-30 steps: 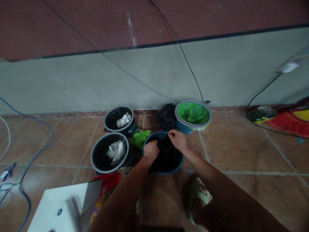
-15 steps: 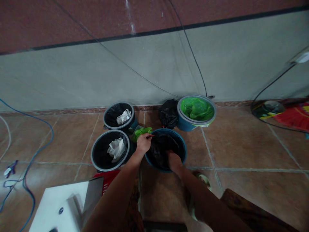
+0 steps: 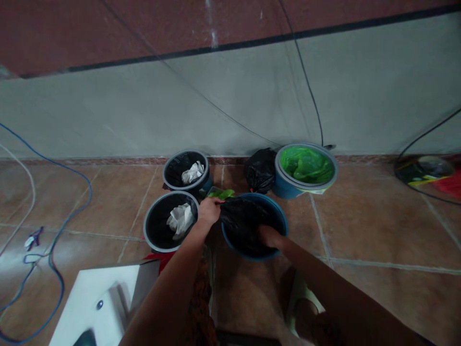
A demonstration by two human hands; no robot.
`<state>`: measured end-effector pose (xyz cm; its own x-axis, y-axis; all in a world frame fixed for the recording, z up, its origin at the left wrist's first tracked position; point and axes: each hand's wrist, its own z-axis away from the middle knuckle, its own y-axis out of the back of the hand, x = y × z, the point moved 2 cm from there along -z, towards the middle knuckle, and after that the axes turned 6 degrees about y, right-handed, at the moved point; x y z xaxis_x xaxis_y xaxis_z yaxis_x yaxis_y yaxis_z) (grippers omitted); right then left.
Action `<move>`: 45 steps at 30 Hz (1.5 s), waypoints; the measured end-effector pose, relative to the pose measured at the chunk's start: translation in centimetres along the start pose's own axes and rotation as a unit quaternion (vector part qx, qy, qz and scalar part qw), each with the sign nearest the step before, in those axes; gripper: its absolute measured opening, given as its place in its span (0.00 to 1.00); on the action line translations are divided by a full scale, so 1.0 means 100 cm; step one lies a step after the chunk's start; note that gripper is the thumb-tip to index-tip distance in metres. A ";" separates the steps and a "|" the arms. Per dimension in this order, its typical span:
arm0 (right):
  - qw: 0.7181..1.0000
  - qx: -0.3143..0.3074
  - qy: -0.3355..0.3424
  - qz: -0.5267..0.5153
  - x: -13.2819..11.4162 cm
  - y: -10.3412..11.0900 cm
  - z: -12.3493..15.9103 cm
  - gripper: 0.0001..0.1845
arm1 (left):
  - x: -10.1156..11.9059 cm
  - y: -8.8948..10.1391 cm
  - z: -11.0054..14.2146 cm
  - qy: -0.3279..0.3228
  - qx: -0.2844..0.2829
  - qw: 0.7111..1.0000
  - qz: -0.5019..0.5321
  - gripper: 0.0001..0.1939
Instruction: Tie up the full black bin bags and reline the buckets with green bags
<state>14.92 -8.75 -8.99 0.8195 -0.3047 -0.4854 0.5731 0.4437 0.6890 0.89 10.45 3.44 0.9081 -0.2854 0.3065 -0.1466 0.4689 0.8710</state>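
A blue bucket [image 3: 280, 217] stands on the tiled floor in front of me with a black plastic bag [image 3: 241, 221] inside it. My left hand [image 3: 209, 210] pinches the bag's edge at the bucket's left rim. My right hand [image 3: 269, 236] reaches down inside the bucket, fingers pressed against the bag near the front wall. A green plastic bag [image 3: 221, 194] lies on the floor just behind my left hand.
Two black-lined bins [image 3: 169, 221] [image 3: 185, 172] with crumpled white paper stand to the left. A green-lined blue bucket [image 3: 306, 168] and a tied black bag [image 3: 260, 169] sit by the wall. A white box [image 3: 104, 302] is at lower left; blue cable [image 3: 54, 240] trails left.
My right hand left the bucket's far rim and went down inside the bucket. My left hand shifted to the left rim, drawing the bag's edge with it. The view drifted slightly.
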 end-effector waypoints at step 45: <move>0.991 0.122 0.034 -0.042 0.041 0.051 0.140 0.15 | -0.059 0.029 0.006 -0.028 -0.062 0.980 -0.188 0.17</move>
<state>21.21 -19.55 0.07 0.7713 -0.2713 -0.5757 0.6303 0.1994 0.7503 -5.12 12.96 4.40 0.8657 -0.5005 -0.0030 0.2451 0.4186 0.8745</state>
